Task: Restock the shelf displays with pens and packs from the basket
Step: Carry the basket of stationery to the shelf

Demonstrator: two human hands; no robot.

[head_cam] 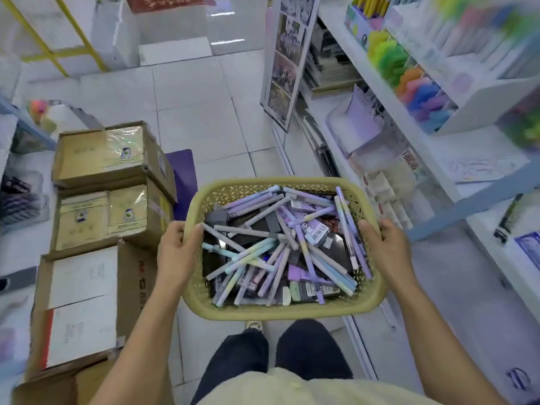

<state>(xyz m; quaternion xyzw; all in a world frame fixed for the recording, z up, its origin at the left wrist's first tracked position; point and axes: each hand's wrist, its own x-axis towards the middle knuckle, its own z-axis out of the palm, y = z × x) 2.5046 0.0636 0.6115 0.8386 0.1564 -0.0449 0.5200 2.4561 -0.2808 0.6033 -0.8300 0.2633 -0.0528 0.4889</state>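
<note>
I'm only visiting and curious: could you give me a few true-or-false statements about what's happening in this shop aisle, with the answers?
1. The left hand and the right hand each grip one side of the basket. True.
2. The basket is empty. False: it is heaped with pens and packs.
3. The basket sits on a shelf. False: the hands hold it up above the floor, beside the shelf.
4. Cardboard boxes are stacked on the person's left. True.
</note>
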